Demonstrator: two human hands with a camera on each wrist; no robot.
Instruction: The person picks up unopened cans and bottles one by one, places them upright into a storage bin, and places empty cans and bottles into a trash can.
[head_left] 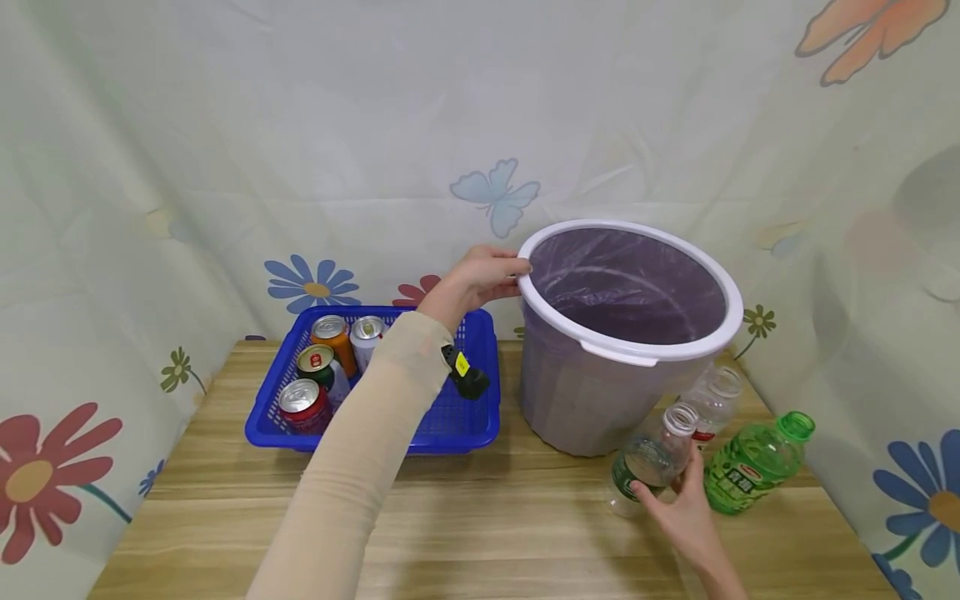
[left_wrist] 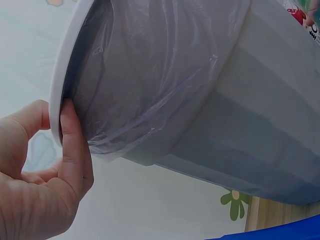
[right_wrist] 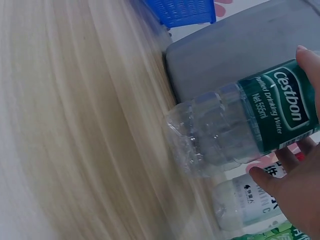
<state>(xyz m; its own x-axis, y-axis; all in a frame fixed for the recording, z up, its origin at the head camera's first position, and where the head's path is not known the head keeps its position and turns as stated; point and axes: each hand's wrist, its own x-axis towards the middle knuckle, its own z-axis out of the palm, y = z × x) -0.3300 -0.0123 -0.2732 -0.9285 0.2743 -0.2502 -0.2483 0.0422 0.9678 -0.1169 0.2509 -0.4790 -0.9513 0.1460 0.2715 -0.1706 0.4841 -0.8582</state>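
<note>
Fingers and thumb of the right hand (head_left: 686, 517) pinch a clear Cestbon water bottle (head_left: 649, 457) around its green label, while those of the left hand (head_left: 487, 277) clasp the white rim (head_left: 734, 308) of a lined bin (head_left: 570, 383) at its left side, thumb and fingers on opposite faces of the edge. The held bottle is just in front of the bin, neck up and with no cap showing — whether its base touches the counter (head_left: 480, 525) I cannot tell. Just to its right are 2 others: a green bottle (head_left: 753, 467), and a second clear bottle (head_left: 716, 398) set farther back, close by the bin's side. Over to the left, at least 4 cans (head_left: 303, 408) stand in a blue basket (head_left: 483, 417), partly hidden by the left arm. Judging by the grips, the step in hand is taking up this 1 bottle with the bin held steady. The next move seems to call for a lift high enough for the base to clear the rim, then a turn inward and a loosening of the right fingers above the purple liner (head_left: 622, 287). A firm left hold would matter there — a knock could shift the bin or tug the liner.
</note>
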